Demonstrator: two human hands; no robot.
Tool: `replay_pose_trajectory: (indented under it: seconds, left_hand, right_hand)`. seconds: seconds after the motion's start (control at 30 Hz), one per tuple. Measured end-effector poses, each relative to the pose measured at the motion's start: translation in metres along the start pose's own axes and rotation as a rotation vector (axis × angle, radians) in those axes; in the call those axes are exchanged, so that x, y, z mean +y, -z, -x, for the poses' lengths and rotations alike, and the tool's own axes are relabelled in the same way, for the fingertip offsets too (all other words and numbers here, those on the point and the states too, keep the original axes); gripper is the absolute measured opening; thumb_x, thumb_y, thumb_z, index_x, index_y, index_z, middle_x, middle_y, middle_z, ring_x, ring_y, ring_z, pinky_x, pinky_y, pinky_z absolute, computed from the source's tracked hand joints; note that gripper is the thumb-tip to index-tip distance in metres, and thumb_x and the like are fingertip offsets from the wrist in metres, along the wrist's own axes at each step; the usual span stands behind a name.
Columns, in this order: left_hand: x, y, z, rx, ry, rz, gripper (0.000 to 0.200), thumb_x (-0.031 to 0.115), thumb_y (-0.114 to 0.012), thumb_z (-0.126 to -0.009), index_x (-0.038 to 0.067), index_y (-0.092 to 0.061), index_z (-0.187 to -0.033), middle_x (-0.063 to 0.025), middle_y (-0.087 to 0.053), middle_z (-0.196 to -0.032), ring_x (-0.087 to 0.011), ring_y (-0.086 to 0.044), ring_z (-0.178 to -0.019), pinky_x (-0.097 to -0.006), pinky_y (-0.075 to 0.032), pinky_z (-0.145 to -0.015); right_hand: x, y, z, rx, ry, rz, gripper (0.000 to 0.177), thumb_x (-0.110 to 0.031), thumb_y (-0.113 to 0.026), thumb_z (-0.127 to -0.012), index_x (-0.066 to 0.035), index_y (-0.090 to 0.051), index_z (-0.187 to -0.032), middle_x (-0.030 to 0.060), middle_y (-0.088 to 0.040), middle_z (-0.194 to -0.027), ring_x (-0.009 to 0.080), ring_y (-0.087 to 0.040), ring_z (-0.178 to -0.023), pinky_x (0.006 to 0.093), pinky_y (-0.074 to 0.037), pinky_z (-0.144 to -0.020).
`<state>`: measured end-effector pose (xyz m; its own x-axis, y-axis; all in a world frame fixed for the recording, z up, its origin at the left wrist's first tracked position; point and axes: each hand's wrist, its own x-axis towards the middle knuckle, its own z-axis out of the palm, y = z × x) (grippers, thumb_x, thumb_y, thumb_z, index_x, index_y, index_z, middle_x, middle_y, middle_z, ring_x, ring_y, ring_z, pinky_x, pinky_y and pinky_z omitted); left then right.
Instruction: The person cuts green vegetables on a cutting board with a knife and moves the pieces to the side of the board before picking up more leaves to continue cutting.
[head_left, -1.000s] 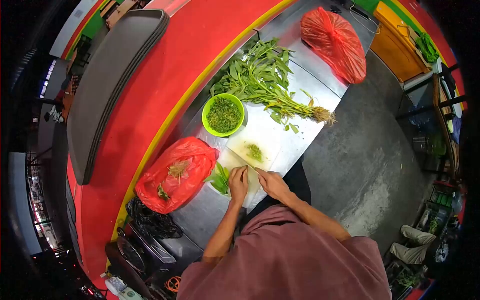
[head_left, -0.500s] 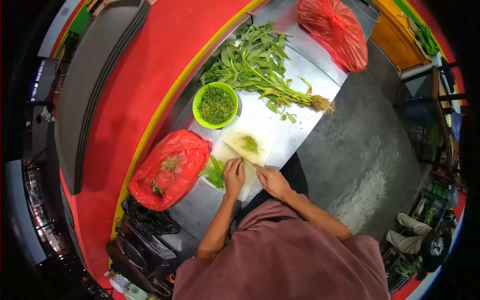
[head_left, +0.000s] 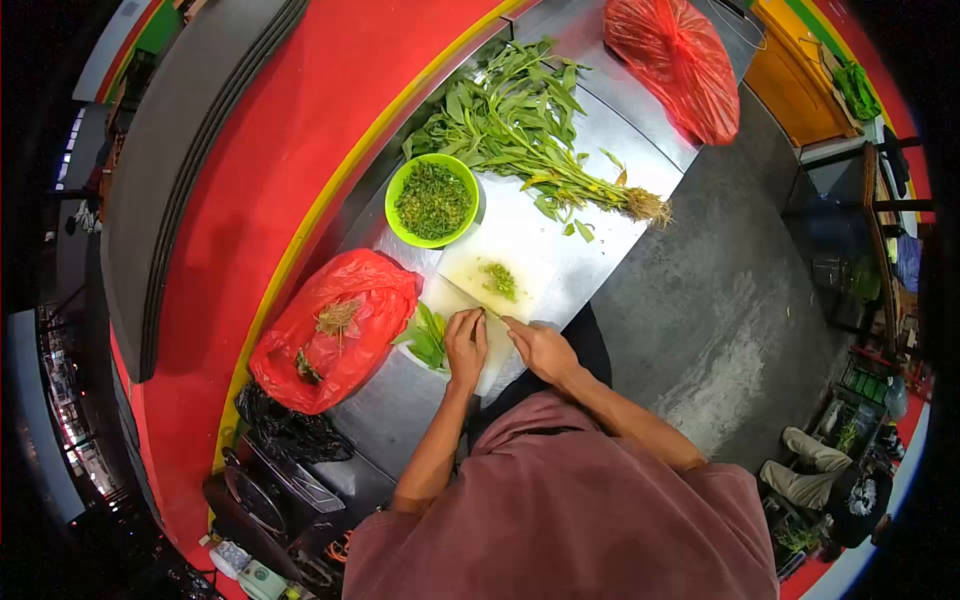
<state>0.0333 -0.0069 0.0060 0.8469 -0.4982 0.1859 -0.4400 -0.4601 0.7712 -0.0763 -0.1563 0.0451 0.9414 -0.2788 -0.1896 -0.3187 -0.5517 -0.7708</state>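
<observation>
A knife (head_left: 464, 294) is gripped in my right hand (head_left: 543, 349), its blade lying slantwise over the white cutting board (head_left: 532, 278). My left hand (head_left: 466, 343) is closed at the blade's near side, fingertips pinching a bit of green stem (head_left: 488, 313), mostly hidden by the fingers. Beyond the blade sits a small heap of chopped greens (head_left: 498, 281). Left of my left hand, whole green leaves (head_left: 428, 337) rest on a white dish, partly covered. A lime-green bowl (head_left: 391, 213) of finely chopped greens stands past the board.
A large bundle of leafy stems with roots (head_left: 560, 180) lies across the metal table (head_left: 610, 235). An opened red bag (head_left: 375, 330) holding root scraps is at left, above a black bag (head_left: 300, 430). A tied red bag (head_left: 690, 70) sits far right. Another person's legs (head_left: 810, 468) show lower right.
The view has shifted slightly. My two hands stay close together at the board, and the knife has moved only a little against the stem.
</observation>
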Motion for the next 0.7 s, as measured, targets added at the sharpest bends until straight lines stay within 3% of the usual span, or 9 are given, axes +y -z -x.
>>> replay_pose_trajectory:
  seconds: [0.23, 0.5, 0.57, 0.7]
  left_hand:
    - [0.000, 0.002, 0.001, -0.019, -0.011, -0.009, 0.014, 0.001, -0.068, -0.093, -0.004, -0.073, -0.105, -0.0171, -0.069, -0.102, -0.0336, -0.066, -0.093, -0.0401, -0.052, -0.085]
    - [-0.003, 0.000, 0.001, 0.001, -0.005, -0.009, 0.014, 0.002, -0.069, -0.091, -0.003, -0.072, -0.104, -0.0167, -0.070, -0.101, -0.0357, -0.066, -0.094, -0.0427, -0.052, -0.085]
    - [-0.003, 0.000, 0.001, 0.001, -0.012, -0.025, 0.014, 0.002, -0.070, -0.091, -0.003, -0.072, -0.104, -0.0165, -0.070, -0.101, -0.0352, -0.066, -0.093, -0.0421, -0.052, -0.084]
    - [-0.003, 0.002, 0.000, -0.019, -0.037, -0.004, 0.014, 0.000, -0.070, -0.090, -0.003, -0.072, -0.104, -0.0165, -0.070, -0.100, -0.0351, -0.066, -0.093, -0.0415, -0.052, -0.083]
  right_hand:
    - [-0.002, -0.016, -0.015, 0.054, 0.063, 0.117, 0.038, -0.025, -0.057, -0.104, -0.013, -0.061, -0.139, 0.0204, -0.068, -0.082, 0.0392, -0.068, -0.076, 0.0494, -0.055, -0.066]
    - [-0.001, -0.014, -0.014, -0.035, 0.015, 0.103, 0.039, -0.025, -0.058, -0.103, -0.013, -0.060, -0.140, 0.0223, -0.070, -0.085, 0.0410, -0.068, -0.074, 0.0505, -0.055, -0.066]
    - [0.007, -0.020, -0.009, 0.097, 0.082, 0.122, 0.036, -0.029, -0.057, -0.103, -0.018, -0.064, -0.137, 0.0187, -0.069, -0.081, 0.0387, -0.068, -0.067, 0.0499, -0.055, -0.062]
    - [0.003, -0.026, -0.017, 0.078, 0.048, 0.130, 0.036, -0.030, -0.056, -0.104, -0.019, -0.063, -0.138, 0.0170, -0.068, -0.080, 0.0390, -0.068, -0.067, 0.0497, -0.055, -0.061]
